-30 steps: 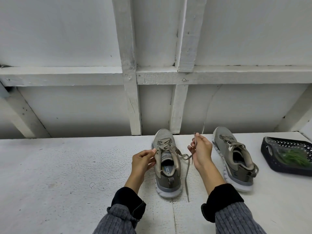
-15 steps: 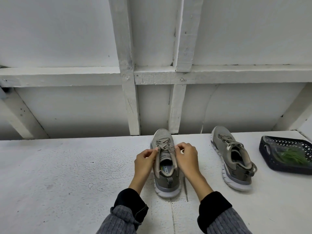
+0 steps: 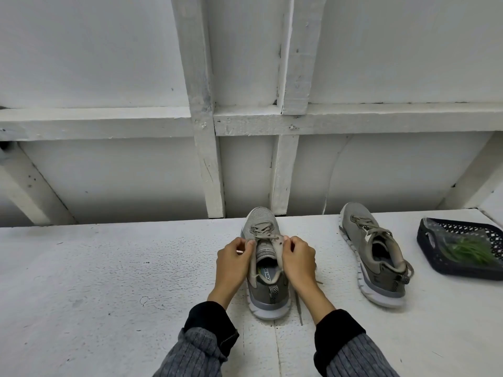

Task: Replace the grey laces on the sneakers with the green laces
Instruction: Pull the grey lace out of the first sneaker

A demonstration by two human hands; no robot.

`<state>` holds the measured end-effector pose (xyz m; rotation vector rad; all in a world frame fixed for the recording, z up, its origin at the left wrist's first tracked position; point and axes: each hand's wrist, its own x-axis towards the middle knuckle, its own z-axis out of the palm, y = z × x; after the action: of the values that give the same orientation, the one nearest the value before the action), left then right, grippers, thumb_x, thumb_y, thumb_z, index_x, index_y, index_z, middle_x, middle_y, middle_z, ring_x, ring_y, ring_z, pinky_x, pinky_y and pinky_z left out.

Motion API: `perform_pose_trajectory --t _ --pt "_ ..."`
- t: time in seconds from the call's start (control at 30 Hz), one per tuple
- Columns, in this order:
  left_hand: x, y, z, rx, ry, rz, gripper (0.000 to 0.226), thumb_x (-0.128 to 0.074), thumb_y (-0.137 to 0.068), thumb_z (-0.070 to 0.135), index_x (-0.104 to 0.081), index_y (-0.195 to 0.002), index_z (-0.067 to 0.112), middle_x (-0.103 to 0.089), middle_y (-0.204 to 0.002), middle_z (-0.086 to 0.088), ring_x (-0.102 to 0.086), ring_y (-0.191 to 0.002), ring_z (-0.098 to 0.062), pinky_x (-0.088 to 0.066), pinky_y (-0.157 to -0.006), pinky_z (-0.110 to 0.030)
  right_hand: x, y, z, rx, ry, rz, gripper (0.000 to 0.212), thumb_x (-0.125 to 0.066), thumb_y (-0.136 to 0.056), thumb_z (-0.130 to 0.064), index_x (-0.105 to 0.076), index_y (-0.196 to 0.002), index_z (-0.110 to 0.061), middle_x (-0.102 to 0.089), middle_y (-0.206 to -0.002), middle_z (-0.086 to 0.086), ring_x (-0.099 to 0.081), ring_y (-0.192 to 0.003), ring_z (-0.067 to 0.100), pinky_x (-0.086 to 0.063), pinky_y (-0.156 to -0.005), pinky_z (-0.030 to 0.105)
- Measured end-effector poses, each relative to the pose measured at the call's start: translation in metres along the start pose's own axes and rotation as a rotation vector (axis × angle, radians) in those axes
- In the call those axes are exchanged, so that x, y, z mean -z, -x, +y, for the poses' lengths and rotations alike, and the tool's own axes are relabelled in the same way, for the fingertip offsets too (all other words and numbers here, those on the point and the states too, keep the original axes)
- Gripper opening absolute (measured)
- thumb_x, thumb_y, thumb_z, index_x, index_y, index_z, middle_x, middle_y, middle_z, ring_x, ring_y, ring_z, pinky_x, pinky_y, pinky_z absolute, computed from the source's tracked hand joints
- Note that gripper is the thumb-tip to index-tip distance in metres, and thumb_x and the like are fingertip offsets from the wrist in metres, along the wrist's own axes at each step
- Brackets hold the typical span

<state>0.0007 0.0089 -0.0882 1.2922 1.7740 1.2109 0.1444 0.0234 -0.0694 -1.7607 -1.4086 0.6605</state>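
A grey sneaker (image 3: 268,295) stands in front of me on the white table, toe pointing away. My left hand (image 3: 234,263) pinches the grey lace (image 3: 265,236) at the left eyelets. My right hand (image 3: 298,261) pinches the same lace on the right side, just above the tongue. A loose end of the lace (image 3: 299,306) trails on the table to the right of the heel. The second grey sneaker (image 3: 370,254) stands further right, fully laced. Green laces (image 3: 468,250) lie in a clear bag inside a dark basket (image 3: 430,240) at the far right.
The white table (image 3: 109,281) stretches wide to the left of the shoes. A white wall with wooden beams (image 3: 206,159) rises directly behind the table's far edge. The basket sits near the table's right edge.
My right hand has come down from holding a lace end out to the right and now pinches the lace at the eyelets. Both hands have closed in over the sneaker's tongue.
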Motion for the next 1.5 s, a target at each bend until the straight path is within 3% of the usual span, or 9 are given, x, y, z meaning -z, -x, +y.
perform_pose_trajectory --t 0.1,0.3,0.37,0.57,0.8,0.9,1.1,1.27,1.5 --pt "0.001 -0.002 -0.001 -0.028 -0.022 -0.003 0.019 -0.06 -0.092 0.04 -0.068 -0.082 0.026 -0.069 -0.08 0.011 -0.064 -0.078 -0.008 -0.053 -0.077 -0.036 -0.005 0.001 0.0 -0.066 0.001 0.052 0.035 -0.046 -0.1 -0.024 -0.065 -0.081 -0.002 -0.068 -0.086 0.019 -0.053 -0.077 0.032 -0.021 -0.058 0.031" --pt "-0.008 -0.005 0.009 -0.383 -0.252 -0.096 0.022 -0.048 -0.099 0.019 -0.058 -0.117 0.026 -0.055 -0.118 0.012 -0.05 -0.104 -0.01 -0.045 -0.089 -0.029 -0.009 0.01 0.003 -0.076 -0.233 0.151 0.035 -0.057 -0.096 -0.025 -0.058 -0.067 -0.006 -0.06 -0.06 0.004 -0.052 -0.061 0.022 -0.035 -0.056 0.028" --pt "-0.01 -0.009 0.015 -0.484 -0.373 -0.119 0.028 -0.048 -0.096 0.012 -0.061 -0.118 0.024 -0.058 -0.122 0.011 -0.044 -0.109 -0.013 -0.041 -0.093 -0.03 -0.009 0.013 0.002 -0.083 -0.324 0.181 0.031 -0.061 -0.094 -0.023 -0.057 -0.069 -0.005 -0.059 -0.059 0.0 -0.052 -0.057 0.014 -0.036 -0.052 0.014" --pt "-0.009 -0.018 0.018 -0.487 -0.485 -0.114 0.015 -0.054 -0.096 0.035 -0.067 -0.103 0.03 -0.063 -0.107 0.018 -0.039 -0.104 -0.014 -0.034 -0.089 -0.029 -0.011 0.013 0.002 -0.1 -0.356 0.178 0.032 -0.061 -0.093 -0.023 -0.056 -0.069 -0.002 -0.058 -0.059 0.0 -0.049 -0.055 0.012 -0.036 -0.051 0.012" --pt "-0.006 -0.023 0.03 0.102 0.27 0.011 0.019 -0.046 -0.102 0.02 -0.062 -0.098 0.01 -0.065 -0.102 -0.006 -0.057 -0.088 -0.015 -0.044 -0.074 -0.024 -0.011 0.013 0.003 -0.091 -0.321 0.191 0.032 -0.06 -0.094 -0.023 -0.054 -0.066 -0.008 -0.058 -0.058 0.0 -0.05 -0.054 0.013 -0.035 -0.049 0.011" --pt "-0.005 -0.023 0.027 0.317 0.307 0.06 0.018 -0.041 -0.103 0.018 -0.056 -0.105 0.009 -0.059 -0.107 -0.006 -0.052 -0.087 -0.014 -0.039 -0.073 -0.025 -0.012 0.012 0.004 -0.097 -0.288 0.195 0.032 -0.059 -0.094 -0.026 -0.055 -0.067 -0.01 -0.059 -0.06 0.0 -0.051 -0.055 0.012 -0.034 -0.049 0.012" --pt "-0.004 -0.016 0.03 -0.339 -0.267 0.021 0.018 -0.053 -0.098 0.029 -0.062 -0.113 0.028 -0.06 -0.115 0.014 -0.041 -0.114 -0.01 -0.032 -0.096 -0.031 -0.013 0.011 0.005 -0.095 -0.279 0.197 0.034 -0.058 -0.094 -0.026 -0.054 -0.067 -0.007 -0.058 -0.059 0.001 -0.05 -0.057 0.016 -0.031 -0.048 0.016" --pt "-0.011 -0.018 0.031 -0.465 -0.694 -0.075 0.024 -0.047 -0.098 0.046 -0.066 -0.108 0.035 -0.062 -0.112 0.018 -0.041 -0.115 -0.011 -0.018 -0.098 -0.032 -0.012 0.011 0.007 -0.08 -0.272 0.181 0.035 -0.057 -0.095 -0.027 -0.05 -0.066 -0.009 -0.056 -0.057 0.002 -0.048 -0.054 0.016 -0.033 -0.049 0.015" --pt "-0.019 -0.02 0.031 -0.117 0.021 -0.06 0.018 -0.055 -0.097 0.028 -0.065 -0.085 0.02 -0.07 -0.088 0.007 -0.063 -0.089 -0.014 -0.049 -0.084 -0.033 -0.012 0.01 0.004 -0.071 -0.268 0.183 0.036 -0.057 -0.095 -0.025 -0.046 -0.063 -0.012 -0.054 -0.057 0.0 -0.047 -0.055 0.017 -0.035 -0.05 0.013"
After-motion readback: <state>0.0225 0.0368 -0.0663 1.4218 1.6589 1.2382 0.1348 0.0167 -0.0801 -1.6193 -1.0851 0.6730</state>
